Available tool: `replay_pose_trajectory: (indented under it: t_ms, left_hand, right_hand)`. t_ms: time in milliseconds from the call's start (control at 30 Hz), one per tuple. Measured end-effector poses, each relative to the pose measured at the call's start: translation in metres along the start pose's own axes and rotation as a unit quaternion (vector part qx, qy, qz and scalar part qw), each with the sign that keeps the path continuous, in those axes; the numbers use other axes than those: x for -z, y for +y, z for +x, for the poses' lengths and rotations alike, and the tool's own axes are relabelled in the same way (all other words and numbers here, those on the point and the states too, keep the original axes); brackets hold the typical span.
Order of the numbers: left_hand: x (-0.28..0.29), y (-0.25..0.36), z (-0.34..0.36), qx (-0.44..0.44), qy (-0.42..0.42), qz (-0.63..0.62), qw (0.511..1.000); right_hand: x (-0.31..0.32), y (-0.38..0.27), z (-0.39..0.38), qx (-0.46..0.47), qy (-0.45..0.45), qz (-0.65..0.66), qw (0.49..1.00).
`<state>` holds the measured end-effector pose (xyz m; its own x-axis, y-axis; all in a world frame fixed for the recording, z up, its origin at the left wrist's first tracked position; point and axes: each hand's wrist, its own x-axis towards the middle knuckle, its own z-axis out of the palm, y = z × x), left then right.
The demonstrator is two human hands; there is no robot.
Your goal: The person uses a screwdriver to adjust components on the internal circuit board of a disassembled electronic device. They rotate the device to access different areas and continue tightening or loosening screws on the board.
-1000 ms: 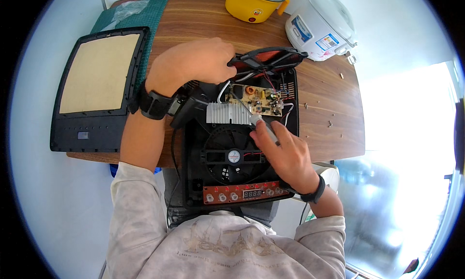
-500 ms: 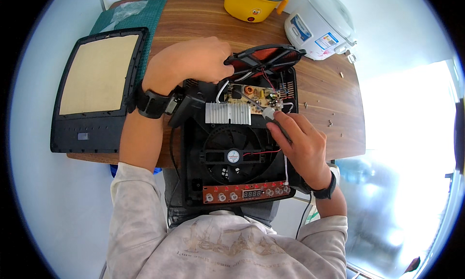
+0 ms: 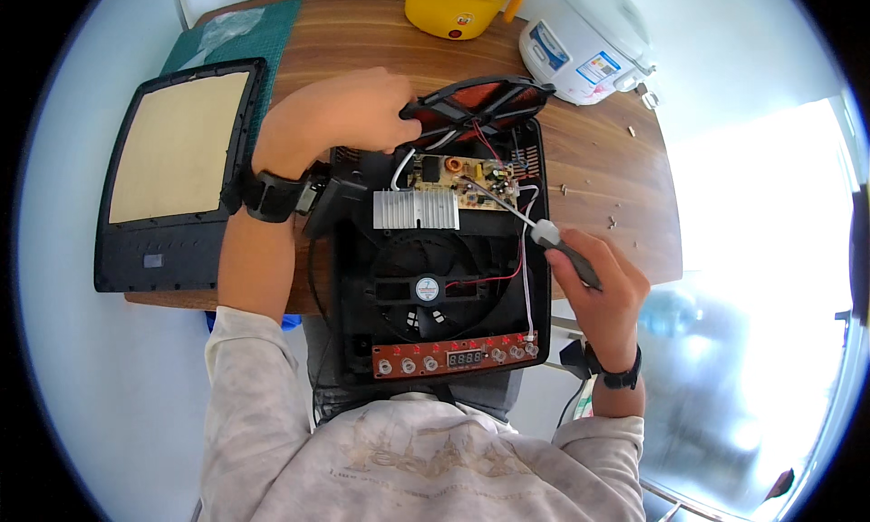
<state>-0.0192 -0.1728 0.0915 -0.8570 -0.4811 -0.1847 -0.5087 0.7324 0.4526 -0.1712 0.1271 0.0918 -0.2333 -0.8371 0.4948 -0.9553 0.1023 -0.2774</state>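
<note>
My left hand [image 3: 362,110] grips the near-left edge of a round induction coil [image 3: 480,105], copper-coloured on a black spoked frame. It is tilted up at the back of an opened black induction cooker housing [image 3: 542,304]. My right hand [image 3: 603,277] is closed round the grey handle of a screwdriver [image 3: 546,235]. Its shaft points up-left over the circuit board [image 3: 444,173]; I cannot tell if the tip touches it. In front of that board sit a ribbed silver heat sink [image 3: 417,210], a black fan [image 3: 426,291] and a red-brown control board [image 3: 408,363].
Left of the housing lies its black cover with a beige panel [image 3: 177,146], partly over a green cutting mat [image 3: 279,55]. A yellow pot [image 3: 453,10] and a white rice cooker [image 3: 580,51] stand at the back. Several small screws [image 3: 613,223] lie on the wooden table's right side.
My right hand has drawn the screwdriver back to the right and towards me, so more of its shaft shows. My left hand still holds the coil up. The whole view has shifted slightly.
</note>
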Motion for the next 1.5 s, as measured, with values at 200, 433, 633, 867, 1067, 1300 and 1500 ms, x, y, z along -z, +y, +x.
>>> replay_pose_trajectory:
  t_ms: [200, 433, 633, 867, 1067, 1300, 1500]
  left_hand:
    - [0.001, 0.001, -0.001, 0.003, -0.001, -0.033, 0.999]
    - [-0.01, 0.017, -0.025, -0.002, 0.043, -0.046, 0.998]
    - [-0.032, 0.027, -0.034, -0.015, 0.114, 0.032, 0.993]
    - [-0.041, 0.021, -0.028, 0.091, 0.162, -0.094, 0.978]
    - [-0.058, 0.023, -0.046, 0.044, 0.198, -0.013, 0.979]
    - [-0.08, 0.033, -0.065, 0.003, 0.193, 0.044, 0.98]
    - [-0.081, 0.024, -0.077, -0.05, 0.149, 0.113, 0.981]
  right_hand:
    - [0.032, 0.018, -0.051, -0.159, 0.051, 0.028, 0.985]
    - [0.05, 0.039, -0.1, -0.242, 0.075, 0.056, 0.966]
    - [0.049, 0.047, -0.124, -0.284, 0.117, 0.139, 0.942]
    - [0.042, 0.064, -0.143, -0.288, 0.149, 0.14, 0.935]
    - [0.028, 0.079, -0.155, -0.31, 0.156, 0.158, 0.924]
    - [0.029, 0.08, -0.171, -0.349, 0.166, 0.197, 0.901]
    - [0.033, 0.076, -0.179, -0.348, 0.19, 0.213, 0.893]
